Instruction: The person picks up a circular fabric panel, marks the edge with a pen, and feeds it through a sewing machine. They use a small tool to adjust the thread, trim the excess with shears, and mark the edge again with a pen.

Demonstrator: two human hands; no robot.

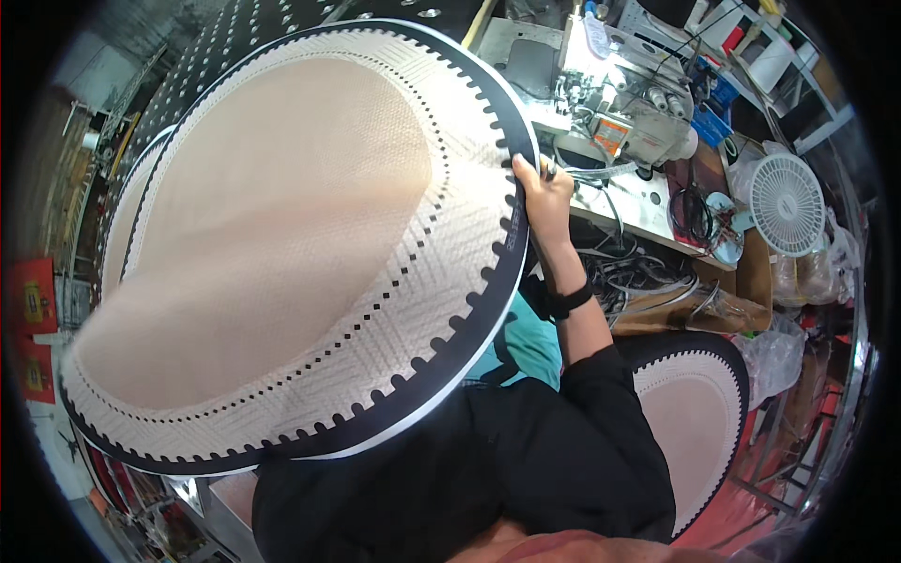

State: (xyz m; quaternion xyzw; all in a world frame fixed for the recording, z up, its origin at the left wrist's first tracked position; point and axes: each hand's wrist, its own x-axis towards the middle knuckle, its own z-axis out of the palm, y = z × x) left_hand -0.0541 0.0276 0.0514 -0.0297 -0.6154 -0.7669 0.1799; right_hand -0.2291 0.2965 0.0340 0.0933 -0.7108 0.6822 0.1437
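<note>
A large round mat with a beige middle, a pale patterned ring, small black diamonds and a black scalloped border spreads across the view in front of me. My right hand grips its right edge, thumb on the upper face and fingers curled round the rim. The mat is lifted and tilted, with a soft fold running across its middle. Toward its lower left edge goes my left sleeve, but my left hand is hidden behind the mat.
A lit sewing machine stands on a worktable at the upper right. Beside it are a white fan and a cardboard box with cords. Another mat lies at lower right. A black studded table extends behind the held mat.
</note>
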